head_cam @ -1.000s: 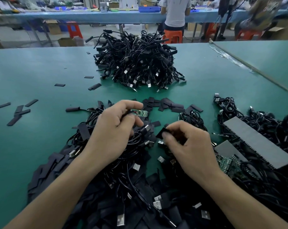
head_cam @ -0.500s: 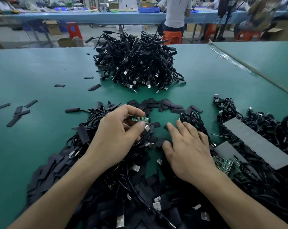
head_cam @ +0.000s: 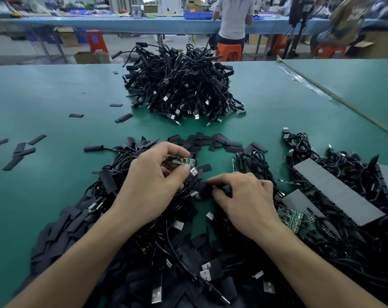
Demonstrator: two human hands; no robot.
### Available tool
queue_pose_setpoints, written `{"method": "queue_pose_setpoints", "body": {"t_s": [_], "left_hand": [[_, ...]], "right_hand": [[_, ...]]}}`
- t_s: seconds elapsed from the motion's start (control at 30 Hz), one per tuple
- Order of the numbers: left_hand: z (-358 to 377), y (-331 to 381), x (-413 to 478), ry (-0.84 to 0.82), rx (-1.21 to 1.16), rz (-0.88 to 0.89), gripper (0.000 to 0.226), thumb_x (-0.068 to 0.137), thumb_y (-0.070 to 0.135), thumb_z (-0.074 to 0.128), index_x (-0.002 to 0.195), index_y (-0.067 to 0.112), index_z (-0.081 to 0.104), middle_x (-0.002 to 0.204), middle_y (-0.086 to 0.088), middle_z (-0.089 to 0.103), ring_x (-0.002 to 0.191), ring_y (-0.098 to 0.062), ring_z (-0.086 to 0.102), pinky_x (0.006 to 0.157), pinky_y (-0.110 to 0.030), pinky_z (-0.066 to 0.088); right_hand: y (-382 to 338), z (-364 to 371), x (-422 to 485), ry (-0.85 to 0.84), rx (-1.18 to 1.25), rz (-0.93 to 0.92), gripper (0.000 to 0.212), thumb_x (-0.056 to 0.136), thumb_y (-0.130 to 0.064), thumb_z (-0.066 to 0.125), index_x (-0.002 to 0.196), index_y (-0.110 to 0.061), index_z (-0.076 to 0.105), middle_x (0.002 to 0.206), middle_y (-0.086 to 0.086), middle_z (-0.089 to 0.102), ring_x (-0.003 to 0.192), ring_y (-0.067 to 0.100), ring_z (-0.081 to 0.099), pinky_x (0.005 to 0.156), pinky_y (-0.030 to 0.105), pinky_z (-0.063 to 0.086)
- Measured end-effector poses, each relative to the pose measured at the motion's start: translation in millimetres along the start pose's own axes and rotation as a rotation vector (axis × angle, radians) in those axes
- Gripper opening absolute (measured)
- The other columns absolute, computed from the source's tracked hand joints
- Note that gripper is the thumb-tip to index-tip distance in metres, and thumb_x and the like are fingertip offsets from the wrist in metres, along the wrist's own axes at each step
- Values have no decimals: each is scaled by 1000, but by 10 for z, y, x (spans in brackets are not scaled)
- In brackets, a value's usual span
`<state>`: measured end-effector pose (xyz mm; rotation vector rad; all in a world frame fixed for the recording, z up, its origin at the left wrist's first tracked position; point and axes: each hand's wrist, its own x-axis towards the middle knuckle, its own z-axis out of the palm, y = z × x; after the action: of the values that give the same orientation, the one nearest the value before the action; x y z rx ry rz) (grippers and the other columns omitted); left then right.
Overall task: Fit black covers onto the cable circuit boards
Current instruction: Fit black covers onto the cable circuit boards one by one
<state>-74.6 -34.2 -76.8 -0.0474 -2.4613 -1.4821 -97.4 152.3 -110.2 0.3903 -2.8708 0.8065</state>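
We find the left hand with its grip clamped on a small green circuit board, thumb below and fingertips above, the board held just over the near heap of black cables. The right hand has its grip curled downward, forefinger and thumb pinching a black cover at the heap's edge, low against the green bench. Board and cover are apart, the cover lying below and slightly right of the board. We note a band of loose covers just beyond both hands, and stray covers scattered at far left. To the right, grey ribbed strips rest on tangled cables, with a cluster of bare green boards beside the right wrist. A tall pile of cables stands well beyond, mid-bench.
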Motion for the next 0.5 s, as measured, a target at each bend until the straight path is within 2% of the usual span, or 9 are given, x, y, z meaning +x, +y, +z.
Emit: {"method": "queue_pose_setpoints", "body": {"t_s": [0.07,0.13,0.17,0.23,0.27,0.33,0.4,0.5], "left_hand": [[-5,-6,0,-4,8,3,22,90,20,70,94,40,64,85,14,69,63,-12,70,69,-37,60],[0,-11,-3,-10,14,1,23,91,21,69,95,43,63,84,12,70,64,-14,70,69,-38,60],[5,-13,-5,-16,17,-4,23,91,22,69,96,44,63,82,10,71,64,-16,70,70,-41,60],[12,-17,-10,-31,20,-16,22,91,23,68,96,44,63,79,6,72,66,-18,70,71,-45,60],[15,-18,-12,-36,18,-19,21,92,23,68,96,43,63,78,5,72,66,-17,71,71,-46,59],[18,-20,-13,-38,8,-23,20,91,21,68,95,40,64,78,4,73,67,-12,72,74,-45,60],[20,-20,-13,-45,-8,-31,20,91,20,69,95,39,64,79,3,75,68,-10,72,77,-43,60],[16,-19,-15,-65,-15,-33,17,89,22,72,95,38,65,80,7,74,68,-9,72,75,-35,59]], "right_hand": [[18,6,-5,64,109,-11,21,87,-32,69,103,-46,70,96,-22,67,101,7,55,93,34,29],[27,11,-19,114,225,-27,27,82,-24,77,101,-43,70,82,-26,64,88,1,58,94,42,43],[26,16,-25,134,275,-37,30,81,-22,78,102,-41,70,78,-26,63,83,-1,58,92,40,46],[23,27,-29,154,344,-66,25,82,-21,79,101,-37,72,74,-23,63,79,-2,60,82,26,47],[22,33,-28,156,363,-86,19,83,-21,79,97,-34,74,75,-21,64,78,-1,61,75,20,46],[21,41,-29,144,400,-108,11,87,-22,76,92,-31,75,78,-17,68,77,2,63,71,20,49],[23,45,-31,150,420,-123,10,89,-22,73,93,-30,74,86,-18,70,84,3,65,77,27,52],[3,44,-38,207,375,-220,8,90,-21,71,96,-26,73,103,-16,66,100,4,61,89,24,48]]}}
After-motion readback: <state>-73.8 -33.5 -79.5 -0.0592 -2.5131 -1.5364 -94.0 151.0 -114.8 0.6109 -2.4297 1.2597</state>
